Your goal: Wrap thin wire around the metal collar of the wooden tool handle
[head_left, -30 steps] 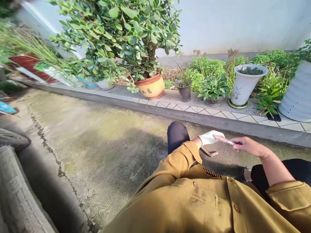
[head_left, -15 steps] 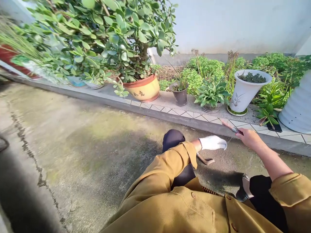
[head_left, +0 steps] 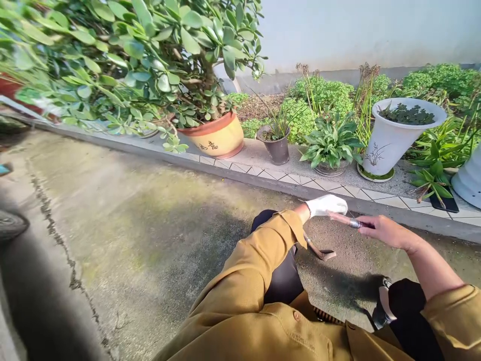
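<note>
My left hand (head_left: 326, 205), in a white glove, is closed beside the tip of a slim wooden-looking stick. A faint thin strand of wire shows between the glove and the stick; what lies inside the fingers is hidden. My bare right hand (head_left: 387, 231) grips the dark end of the stick (head_left: 340, 217), which has silvery wire wound round its middle. Below my left hand, a small hand tool with a wooden handle and curved head (head_left: 319, 251) lies on the concrete by my knee.
A low tiled ledge (head_left: 270, 174) runs across in front. On it stand a yellow pot (head_left: 218, 138) with a large jade plant, a brown pot (head_left: 276, 150), a leafy plant (head_left: 332, 145), a tall white pot (head_left: 394, 140) and a dark phone (head_left: 443, 200). A garden bed lies behind.
My gloved left hand has moved up, towards the ledge. My right hand has lowered a little, bringing the stick's tip close against the glove. The view has shifted slightly.
</note>
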Motion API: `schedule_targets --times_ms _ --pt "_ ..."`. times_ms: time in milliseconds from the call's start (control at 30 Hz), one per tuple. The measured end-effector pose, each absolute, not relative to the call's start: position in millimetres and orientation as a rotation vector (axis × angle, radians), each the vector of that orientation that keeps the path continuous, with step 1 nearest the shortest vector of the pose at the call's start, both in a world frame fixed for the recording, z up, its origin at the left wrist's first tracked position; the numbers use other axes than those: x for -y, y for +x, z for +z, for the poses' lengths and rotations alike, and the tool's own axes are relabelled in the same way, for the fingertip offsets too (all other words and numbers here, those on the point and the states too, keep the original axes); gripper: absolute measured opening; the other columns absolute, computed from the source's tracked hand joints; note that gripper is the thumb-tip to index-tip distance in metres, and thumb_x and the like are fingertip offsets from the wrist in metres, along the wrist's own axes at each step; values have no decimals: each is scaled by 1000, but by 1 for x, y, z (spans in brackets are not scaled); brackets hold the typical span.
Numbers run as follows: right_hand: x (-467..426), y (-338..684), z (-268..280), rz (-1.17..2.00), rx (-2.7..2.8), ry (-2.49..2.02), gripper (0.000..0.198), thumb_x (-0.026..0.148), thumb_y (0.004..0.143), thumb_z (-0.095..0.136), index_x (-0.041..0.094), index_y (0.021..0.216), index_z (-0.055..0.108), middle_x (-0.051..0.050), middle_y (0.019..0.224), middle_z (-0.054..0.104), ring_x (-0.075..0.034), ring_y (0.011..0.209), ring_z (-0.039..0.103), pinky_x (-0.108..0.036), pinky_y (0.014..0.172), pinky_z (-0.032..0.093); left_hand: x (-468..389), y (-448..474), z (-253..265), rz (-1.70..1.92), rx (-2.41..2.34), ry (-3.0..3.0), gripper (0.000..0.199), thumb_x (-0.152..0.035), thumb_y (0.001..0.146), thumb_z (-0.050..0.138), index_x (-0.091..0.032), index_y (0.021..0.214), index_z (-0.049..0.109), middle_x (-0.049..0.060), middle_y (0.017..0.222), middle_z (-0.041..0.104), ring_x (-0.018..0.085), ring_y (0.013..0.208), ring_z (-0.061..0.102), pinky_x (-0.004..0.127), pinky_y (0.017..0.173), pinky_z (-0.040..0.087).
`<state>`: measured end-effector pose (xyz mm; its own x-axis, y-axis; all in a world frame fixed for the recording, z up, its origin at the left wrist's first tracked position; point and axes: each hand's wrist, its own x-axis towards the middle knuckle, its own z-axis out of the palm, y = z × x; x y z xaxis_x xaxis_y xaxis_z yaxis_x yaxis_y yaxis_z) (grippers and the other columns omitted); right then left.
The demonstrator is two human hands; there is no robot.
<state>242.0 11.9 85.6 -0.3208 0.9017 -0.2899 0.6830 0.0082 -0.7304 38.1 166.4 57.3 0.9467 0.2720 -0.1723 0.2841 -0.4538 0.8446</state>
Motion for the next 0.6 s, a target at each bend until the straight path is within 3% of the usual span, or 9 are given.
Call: schedule_targets --times_ms 200,333,433,600 --pt "-29 269 79 1055 1541 -1864 52 70 90 49 22 72 61 -3 60 59 -17 57 52 -29 58 42 -134 34 47 -169 -424 1928 27 -37 100 49 -18 95 68 -1 70 57 12 66 51 25 65 37" --pt "-35 269 65 762 1642 -2191 38 55 93 53 23 97 74 -8 74 72 -23 68 64 -32 63 44 -122 32 43 -250 -313 2083 27 -34 102 46 -21 105 70 -1 74 61 13 68 52 27 68 36" --pt "-34 262 54 623 1861 -2374 38 48 96 54 25 118 74 -12 94 78 -29 82 70 -34 68 45 -121 29 33 -162 -234 2259 23 -33 100 50 -21 99 70 1 87 67 15 73 50 29 72 34" --pt "-28 243 44 844 2132 -2360 32 40 98 55 23 113 77 -15 100 78 -30 88 72 -35 72 46 -124 19 32 -26 -359 2327 22 -30 100 55 -19 86 68 0 85 66 14 77 48 27 75 33"
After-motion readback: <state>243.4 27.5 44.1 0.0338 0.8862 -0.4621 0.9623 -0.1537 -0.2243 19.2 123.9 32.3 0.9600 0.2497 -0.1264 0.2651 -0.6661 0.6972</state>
